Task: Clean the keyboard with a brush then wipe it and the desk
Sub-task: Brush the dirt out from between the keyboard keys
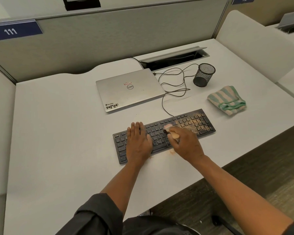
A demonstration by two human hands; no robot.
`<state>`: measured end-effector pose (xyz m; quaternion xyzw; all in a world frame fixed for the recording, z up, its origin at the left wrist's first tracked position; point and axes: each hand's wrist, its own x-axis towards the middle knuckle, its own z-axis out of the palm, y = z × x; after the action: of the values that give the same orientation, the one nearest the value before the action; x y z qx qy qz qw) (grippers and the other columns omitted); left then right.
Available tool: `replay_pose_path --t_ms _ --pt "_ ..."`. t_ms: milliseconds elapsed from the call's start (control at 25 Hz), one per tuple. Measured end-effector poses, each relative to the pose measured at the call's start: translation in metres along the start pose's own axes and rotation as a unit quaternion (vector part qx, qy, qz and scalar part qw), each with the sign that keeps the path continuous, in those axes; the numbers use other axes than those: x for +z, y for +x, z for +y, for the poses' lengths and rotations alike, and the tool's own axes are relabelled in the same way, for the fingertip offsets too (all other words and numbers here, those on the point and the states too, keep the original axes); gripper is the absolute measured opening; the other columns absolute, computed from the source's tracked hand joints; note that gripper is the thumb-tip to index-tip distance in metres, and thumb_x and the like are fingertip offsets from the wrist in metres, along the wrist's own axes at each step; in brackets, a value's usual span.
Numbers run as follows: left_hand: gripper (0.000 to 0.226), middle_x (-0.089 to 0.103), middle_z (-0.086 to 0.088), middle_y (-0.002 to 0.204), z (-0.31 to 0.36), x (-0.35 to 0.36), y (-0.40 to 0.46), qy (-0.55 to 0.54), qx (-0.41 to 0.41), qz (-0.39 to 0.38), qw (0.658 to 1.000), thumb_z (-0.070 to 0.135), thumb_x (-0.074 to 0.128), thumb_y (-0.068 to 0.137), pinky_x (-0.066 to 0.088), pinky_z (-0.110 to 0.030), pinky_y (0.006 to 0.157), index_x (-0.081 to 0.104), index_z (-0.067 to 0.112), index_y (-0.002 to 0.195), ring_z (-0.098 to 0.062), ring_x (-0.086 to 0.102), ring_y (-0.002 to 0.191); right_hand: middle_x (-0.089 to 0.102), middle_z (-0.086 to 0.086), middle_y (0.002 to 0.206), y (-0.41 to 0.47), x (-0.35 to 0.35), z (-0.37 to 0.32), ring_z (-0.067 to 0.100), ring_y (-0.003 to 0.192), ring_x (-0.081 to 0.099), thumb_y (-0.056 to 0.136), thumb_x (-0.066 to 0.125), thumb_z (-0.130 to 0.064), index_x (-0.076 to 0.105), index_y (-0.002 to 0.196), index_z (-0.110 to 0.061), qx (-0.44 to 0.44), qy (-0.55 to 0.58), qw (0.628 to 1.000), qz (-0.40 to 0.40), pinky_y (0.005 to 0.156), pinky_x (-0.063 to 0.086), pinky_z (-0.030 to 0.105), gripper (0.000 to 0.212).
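A black keyboard (190,124) lies slanted on the white desk (61,143). Brown crumbs cover its right end, over the number pad. My left hand (138,141) rests flat on the keys left of centre, fingers straight. My right hand (185,143) grips a small brush with a light wooden handle (174,135); its pale bristles (168,127) touch the keys at the keyboard's middle and look blurred. A little brown dust (171,152) lies on the desk just in front of the keyboard. A folded green-and-cream striped cloth (227,100) sits on the desk beyond the keyboard's right end.
A shut silver laptop (129,89) lies behind the keyboard, with black cables (175,82) looping to an open cable hatch (173,59). A black mesh pen cup (204,74) stands at the back right. Partition walls enclose the desk; its front edge runs diagonally at right.
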<state>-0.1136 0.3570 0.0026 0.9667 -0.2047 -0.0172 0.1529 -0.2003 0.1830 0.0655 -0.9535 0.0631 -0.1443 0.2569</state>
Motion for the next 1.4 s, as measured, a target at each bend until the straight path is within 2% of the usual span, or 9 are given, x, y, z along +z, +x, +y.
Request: replay_pose_path --t_ms 80,320,440,680,920,1040,1120,1280,1400 --pt "0.072 0.024 -0.020 0.164 0.000 0.000 0.000 0.001 0.000 -0.001 1.000 0.039 0.016 0.098 0.000 -0.043 0.127 0.020 0.001 0.159 -0.033 0.013 0.155 0.072 0.000 0.088 -0.003 0.005 -0.006 0.014 0.075 0.062 0.095 0.059 -0.037 0.068 0.107 -0.017 -0.008 0.001 1.000 -0.014 0.068 0.052 0.029 0.025" --pt "0.066 0.024 -0.020 0.164 0.001 -0.001 0.000 -0.002 0.000 -0.006 1.000 0.034 0.029 0.103 0.002 -0.044 0.128 0.020 0.001 0.158 -0.033 0.014 0.155 0.071 -0.002 0.077 0.023 -0.004 -0.010 0.015 0.064 0.060 0.096 0.065 -0.034 0.070 0.095 -0.014 0.027 0.006 0.998 0.054 0.059 0.046 0.027 0.020" --pt "0.066 0.030 -0.021 0.161 0.001 -0.001 -0.001 0.002 0.003 0.005 1.000 0.035 0.026 0.101 0.007 -0.047 0.128 0.025 -0.001 0.156 -0.035 0.019 0.153 0.072 -0.006 0.075 0.027 0.001 -0.016 0.012 0.058 0.061 0.095 0.064 -0.033 0.072 0.090 -0.016 0.035 0.025 0.999 0.011 0.054 0.044 0.024 0.019" --pt "0.072 0.033 -0.021 0.159 -0.001 0.002 0.000 0.004 0.000 0.014 1.000 0.039 0.016 0.096 0.011 -0.048 0.127 0.027 -0.001 0.155 -0.036 0.022 0.152 0.054 -0.009 0.053 0.043 -0.018 -0.021 0.004 0.047 0.047 0.092 0.059 -0.018 0.067 0.069 -0.014 0.088 0.009 0.994 -0.060 0.046 0.030 0.015 0.025" --pt "0.071 0.030 -0.021 0.161 -0.001 0.002 0.000 0.001 0.001 0.010 1.000 0.038 0.016 0.097 0.008 -0.048 0.127 0.025 -0.001 0.156 -0.035 0.019 0.153 0.071 -0.001 0.078 0.062 -0.017 -0.024 0.014 0.068 0.062 0.089 0.058 -0.017 0.072 0.088 -0.013 0.146 0.062 0.985 -0.068 0.056 0.044 0.023 0.015" --pt "0.074 0.028 -0.021 0.162 -0.001 0.003 0.001 0.001 0.001 0.008 1.000 0.040 0.012 0.096 0.007 -0.047 0.128 0.023 0.000 0.157 -0.034 0.018 0.154 0.072 0.004 0.081 0.076 -0.023 -0.022 0.018 0.073 0.066 0.090 0.060 -0.018 0.075 0.088 -0.010 0.168 0.027 0.973 -0.157 0.055 0.045 0.023 0.017" --pt "0.075 0.028 -0.021 0.162 -0.001 0.003 0.001 -0.001 0.001 0.009 1.000 0.041 0.011 0.096 0.007 -0.047 0.128 0.023 0.000 0.158 -0.034 0.018 0.154 0.073 0.006 0.084 0.090 -0.031 -0.024 0.021 0.079 0.068 0.090 0.060 -0.017 0.075 0.090 -0.008 0.162 -0.010 0.967 -0.197 0.062 0.049 0.027 0.017" --pt "0.074 0.029 -0.022 0.162 -0.002 0.003 0.001 -0.004 0.001 0.011 1.000 0.040 0.013 0.097 0.007 -0.047 0.127 0.024 -0.001 0.157 -0.035 0.019 0.153 0.072 0.009 0.092 0.101 -0.032 -0.034 0.023 0.086 0.064 0.091 0.063 -0.021 0.074 0.095 -0.007 0.139 -0.006 0.980 -0.143 0.072 0.046 0.029 0.018" --pt "0.073 0.029 -0.022 0.162 -0.002 0.004 0.001 -0.009 0.000 0.009 1.000 0.040 0.014 0.097 0.008 -0.047 0.127 0.024 -0.001 0.157 -0.035 0.019 0.153 0.074 0.013 0.088 0.100 -0.024 -0.036 0.027 0.087 0.069 0.091 0.060 -0.018 0.074 0.090 -0.002 0.144 -0.039 0.968 -0.200 0.076 0.053 0.034 0.021"
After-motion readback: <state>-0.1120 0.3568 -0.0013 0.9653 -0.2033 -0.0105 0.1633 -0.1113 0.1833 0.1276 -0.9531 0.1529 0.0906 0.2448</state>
